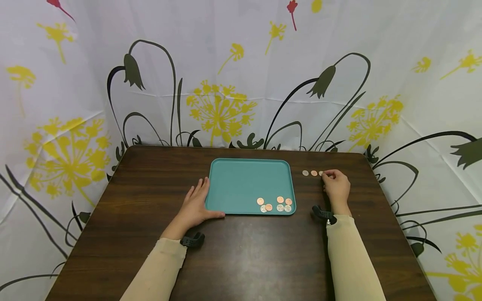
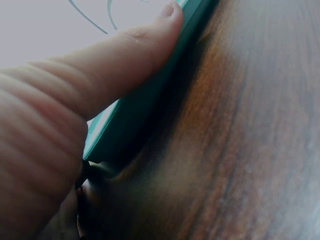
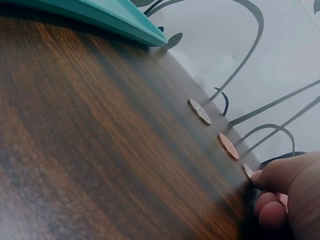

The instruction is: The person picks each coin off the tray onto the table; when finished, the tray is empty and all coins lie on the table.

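We see the tray (image 1: 244,179) lying flat on the desk (image 1: 248,255), with the left hand (image 1: 193,207) at its eight o'clock corner. That hand is spread wide: the fingers reach along the nine o'clock edge and the thumb lies over the near rim. It does not close around anything; we take it to be bracing the tray so it cannot slide.

In the tray, seven coins (image 1: 280,200), copper and silver mixed, lie loosely near the four o'clock corner, two of them overlapping. Such a cluster on the right keeps them, we judge, within easy reach of the right hand (image 1: 337,187).

That hand is off the tray at three o'clock, curled small, with thumb and fingertip pinching the edge of a silver coin (image 3: 247,170) at desk level. A coin is thin, so we think only the tips can manage it.

From that coin a row runs towards nine o'clock: a copper coin (image 1: 314,173), then another silver coin (image 1: 305,173), each apart from its neighbour. The even gaps look deliberate to us, leaving fingers room around each piece. The curtain (image 1: 233,62) hangs at twelve o'clock.
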